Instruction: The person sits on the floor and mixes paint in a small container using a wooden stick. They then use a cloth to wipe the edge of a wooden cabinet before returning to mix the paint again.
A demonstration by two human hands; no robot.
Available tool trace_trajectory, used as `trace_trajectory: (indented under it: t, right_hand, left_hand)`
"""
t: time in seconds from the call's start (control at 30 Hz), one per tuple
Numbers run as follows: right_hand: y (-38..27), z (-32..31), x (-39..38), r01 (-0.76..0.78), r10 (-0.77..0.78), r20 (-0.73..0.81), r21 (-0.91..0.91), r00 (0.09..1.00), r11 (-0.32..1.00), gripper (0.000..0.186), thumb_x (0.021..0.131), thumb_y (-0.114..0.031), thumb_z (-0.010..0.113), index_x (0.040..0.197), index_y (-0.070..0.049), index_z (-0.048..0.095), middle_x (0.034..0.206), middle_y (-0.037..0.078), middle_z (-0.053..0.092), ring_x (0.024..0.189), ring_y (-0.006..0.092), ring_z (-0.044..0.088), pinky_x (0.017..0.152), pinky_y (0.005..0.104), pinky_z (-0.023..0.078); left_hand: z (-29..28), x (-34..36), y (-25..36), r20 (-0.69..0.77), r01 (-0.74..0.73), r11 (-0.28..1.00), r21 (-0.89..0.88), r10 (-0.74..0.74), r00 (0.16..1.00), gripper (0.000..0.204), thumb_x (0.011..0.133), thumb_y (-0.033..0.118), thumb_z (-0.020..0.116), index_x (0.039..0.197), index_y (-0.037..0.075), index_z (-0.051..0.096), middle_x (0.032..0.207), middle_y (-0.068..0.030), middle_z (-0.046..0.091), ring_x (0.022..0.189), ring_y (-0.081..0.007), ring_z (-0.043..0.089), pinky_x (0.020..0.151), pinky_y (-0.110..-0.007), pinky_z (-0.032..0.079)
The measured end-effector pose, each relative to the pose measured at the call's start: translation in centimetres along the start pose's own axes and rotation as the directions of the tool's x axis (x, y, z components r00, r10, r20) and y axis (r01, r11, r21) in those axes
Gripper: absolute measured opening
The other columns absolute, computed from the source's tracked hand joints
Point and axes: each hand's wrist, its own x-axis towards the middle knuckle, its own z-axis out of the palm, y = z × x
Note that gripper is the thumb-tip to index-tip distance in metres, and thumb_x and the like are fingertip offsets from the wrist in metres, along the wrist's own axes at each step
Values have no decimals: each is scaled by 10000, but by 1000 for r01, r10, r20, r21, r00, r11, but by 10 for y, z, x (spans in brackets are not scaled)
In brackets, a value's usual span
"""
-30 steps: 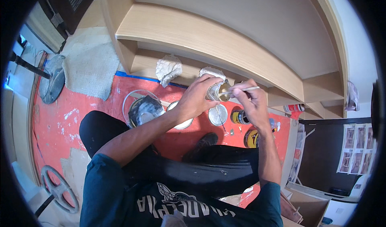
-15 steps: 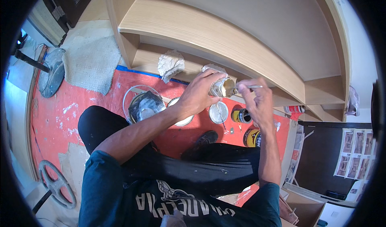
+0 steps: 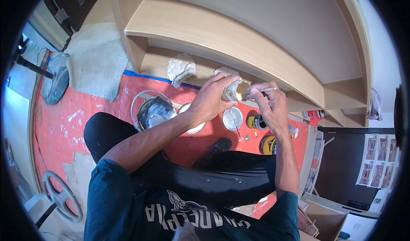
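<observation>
My left hand is wrapped round a small paint-smeared can, tipped so its mouth faces right. Pale cream stuff coats the inside of it. With bent fingers my right hand pinches a thin stick-like tool at that mouth. The tool's working end is hidden by the fingers and the rim, so I cannot tell whether it is a brush. A crumpled whitish cloth or paper lies just behind my left hand. Below the hands stands a round tin with a whitish top.
A wooden shelf unit rises in front, with another crumpled cloth or paper at its bottom. On the red floor covering stand a pail and yellow-and-black cans. A round stand base is at left.
My right hand has shifted slightly left, bringing its fingers and the tool closer to the can's mouth. My left hand and the can stay nearly in place.
</observation>
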Motion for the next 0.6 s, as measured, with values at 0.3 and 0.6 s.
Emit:
trace_trajectory:
  t: [0.3,0.6]
  right_hand:
    - [4,1,-4,-121,105,66,299,992,947,190,998,-183,696,1037,-20,786,921,88,753,877,162,602,813,316,507]
    - [1,-1,0,-96,108,-58,177,993,980,204,1010,-193,683,1025,-6,763,905,89,739,876,150,630,778,328,519]
  left_hand:
    - [1,-3,1,16,34,999,29,-35,999,681,729,68,857,1356,-10,601,1310,-193,625,1211,-354,629,1036,-415,509]
    - [2,-2,2,56,94,995,-13,-93,994,704,730,101,872,1363,-28,592,1275,-194,641,1196,-325,643,1027,-391,502]
